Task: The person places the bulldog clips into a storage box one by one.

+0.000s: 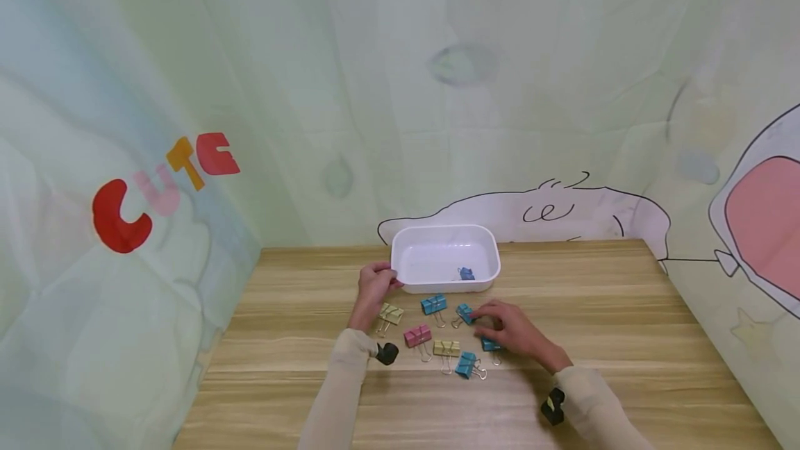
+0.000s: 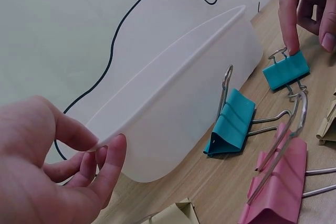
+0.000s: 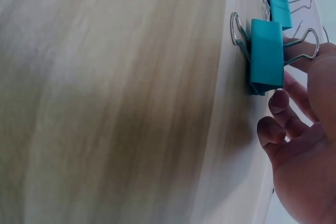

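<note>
My left hand (image 1: 375, 287) pinches the rim of a white plastic tray (image 1: 445, 287) at its left end, thumb over the edge and fingers beneath. Inside the tray lies a small blue binder clip (image 1: 466, 274). My right hand (image 1: 515, 330) reaches over the table, its index fingertip touching a teal binder clip (image 2: 286, 70); the thumb stands apart from that clip. Another teal clip (image 3: 266, 56) lies under the right hand, partly hidden in the head view. Between the hands are a teal clip (image 1: 434, 304), a pink clip (image 1: 417, 335) and a yellow clip (image 1: 446, 347).
A yellow clip (image 1: 391, 313) lies beside the left wrist, and a teal clip (image 1: 466, 365) sits nearest the front. The wooden table (image 1: 287, 380) meets a printed cloth backdrop (image 1: 312, 179) right behind the tray. Wire handles stick out from the clips.
</note>
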### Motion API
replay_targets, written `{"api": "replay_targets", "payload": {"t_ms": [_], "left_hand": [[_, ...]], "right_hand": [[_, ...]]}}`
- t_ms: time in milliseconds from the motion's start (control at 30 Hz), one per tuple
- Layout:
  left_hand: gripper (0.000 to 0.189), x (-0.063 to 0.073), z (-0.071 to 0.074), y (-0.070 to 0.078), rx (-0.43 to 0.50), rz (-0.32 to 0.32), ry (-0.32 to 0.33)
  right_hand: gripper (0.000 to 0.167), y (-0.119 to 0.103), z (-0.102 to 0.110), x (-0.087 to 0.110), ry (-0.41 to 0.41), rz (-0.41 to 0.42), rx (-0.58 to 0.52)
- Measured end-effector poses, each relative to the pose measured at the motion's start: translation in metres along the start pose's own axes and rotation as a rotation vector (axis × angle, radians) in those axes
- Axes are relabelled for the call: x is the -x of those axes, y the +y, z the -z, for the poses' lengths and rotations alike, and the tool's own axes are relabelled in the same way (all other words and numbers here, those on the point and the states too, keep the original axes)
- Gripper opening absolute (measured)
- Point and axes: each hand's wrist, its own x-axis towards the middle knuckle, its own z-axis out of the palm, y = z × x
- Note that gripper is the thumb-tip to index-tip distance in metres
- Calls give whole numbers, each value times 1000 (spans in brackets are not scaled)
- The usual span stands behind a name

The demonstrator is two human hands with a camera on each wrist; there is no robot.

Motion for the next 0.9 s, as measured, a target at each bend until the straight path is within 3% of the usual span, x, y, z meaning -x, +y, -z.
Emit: {"api": "replay_targets", "payload": {"t_ms": [433,900], "left_hand": [[40,-2,1,0,38,-2,-25],[38,-2,0,0,22,6,-17]], "right_hand": [[28,7,-1,-1,58,120,9],[16,-2,-4,-10,103,-22,51]]}}
